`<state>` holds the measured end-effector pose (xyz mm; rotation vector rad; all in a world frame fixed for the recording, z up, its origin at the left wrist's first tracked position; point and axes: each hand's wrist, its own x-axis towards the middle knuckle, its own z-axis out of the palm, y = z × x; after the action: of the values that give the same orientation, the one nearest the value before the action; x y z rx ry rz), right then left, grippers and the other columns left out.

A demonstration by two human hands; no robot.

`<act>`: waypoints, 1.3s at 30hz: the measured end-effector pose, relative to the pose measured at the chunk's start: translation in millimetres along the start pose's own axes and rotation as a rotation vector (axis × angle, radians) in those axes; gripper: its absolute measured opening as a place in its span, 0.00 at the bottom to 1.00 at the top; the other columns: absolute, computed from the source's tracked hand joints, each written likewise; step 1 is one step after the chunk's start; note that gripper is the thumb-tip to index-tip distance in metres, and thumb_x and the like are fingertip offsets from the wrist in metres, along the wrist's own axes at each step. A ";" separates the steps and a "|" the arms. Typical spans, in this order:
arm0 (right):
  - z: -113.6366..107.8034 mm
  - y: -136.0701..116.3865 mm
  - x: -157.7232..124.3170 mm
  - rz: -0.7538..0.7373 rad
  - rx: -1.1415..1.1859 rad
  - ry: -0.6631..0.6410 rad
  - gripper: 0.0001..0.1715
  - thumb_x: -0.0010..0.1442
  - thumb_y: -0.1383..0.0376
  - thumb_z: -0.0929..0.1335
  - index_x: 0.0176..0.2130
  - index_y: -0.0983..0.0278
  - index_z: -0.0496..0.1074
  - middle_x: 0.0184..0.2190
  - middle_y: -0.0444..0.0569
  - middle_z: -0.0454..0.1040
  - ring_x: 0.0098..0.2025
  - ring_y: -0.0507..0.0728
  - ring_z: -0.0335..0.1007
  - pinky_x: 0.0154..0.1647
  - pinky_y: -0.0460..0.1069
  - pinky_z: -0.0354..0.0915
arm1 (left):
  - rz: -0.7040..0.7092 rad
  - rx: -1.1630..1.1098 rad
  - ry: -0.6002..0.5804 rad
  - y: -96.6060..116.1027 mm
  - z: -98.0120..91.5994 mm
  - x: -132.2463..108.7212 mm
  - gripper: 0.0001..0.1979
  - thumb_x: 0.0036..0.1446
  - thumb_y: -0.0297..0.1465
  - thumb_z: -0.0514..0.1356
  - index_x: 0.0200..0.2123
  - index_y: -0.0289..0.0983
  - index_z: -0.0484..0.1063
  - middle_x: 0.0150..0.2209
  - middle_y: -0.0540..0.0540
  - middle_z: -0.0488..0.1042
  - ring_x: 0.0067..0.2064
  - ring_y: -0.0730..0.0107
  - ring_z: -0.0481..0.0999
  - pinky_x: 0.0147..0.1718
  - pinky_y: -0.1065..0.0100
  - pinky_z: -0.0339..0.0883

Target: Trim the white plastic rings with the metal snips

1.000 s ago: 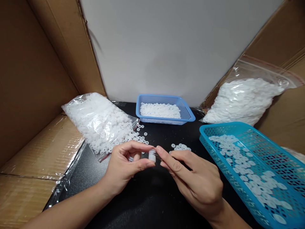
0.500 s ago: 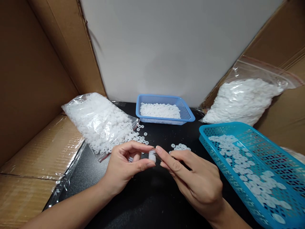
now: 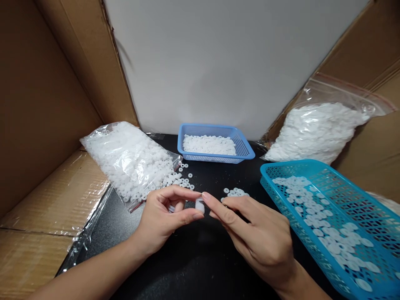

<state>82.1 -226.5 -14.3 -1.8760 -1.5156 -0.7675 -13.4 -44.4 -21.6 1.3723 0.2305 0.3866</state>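
Note:
A short stack of white plastic washers (image 3: 200, 205) is pinched between the thumb and forefinger of my left hand (image 3: 158, 216). More white washers (image 3: 171, 208) show inside its curled fingers. My right hand (image 3: 258, 233) is closed at the stack's right side, its forefinger tip by the top of the stack and the left fingertip. What sits in the right fingers, if anything, is hidden. Behind the hands, loose washers lie in a small pile (image 3: 236, 192) and a larger scatter (image 3: 178, 180) on the black table (image 3: 187, 258).
At left, a clear bag (image 3: 128, 158) is full of washers. A blue basket (image 3: 215, 157) with washers stands at the back. On the right are a teal basket (image 3: 300, 216) of larger white discs and a zip bag (image 3: 318, 129) of white pieces. Cardboard (image 3: 46, 104) walls the sides.
My right forefinger has slid slightly left, closer to the top of the washer stack. My left hand keeps its pinch, and everything else stays where it was.

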 end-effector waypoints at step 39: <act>-2.1 9.0 0.7 0.057 0.160 0.019 0.27 0.67 0.76 0.68 0.62 0.60 0.74 0.31 0.48 0.78 0.30 0.53 0.74 0.31 0.47 0.68 | 0.161 0.071 0.007 10.7 6.5 -2.2 0.14 0.41 0.24 0.77 0.35 0.37 0.85 0.29 0.44 0.83 0.19 0.83 0.57 0.17 0.76 0.52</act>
<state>90.9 -229.2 -13.3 -1.7801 -1.4610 -0.6172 -14.4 -49.6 -10.1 1.4641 0.1409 0.5216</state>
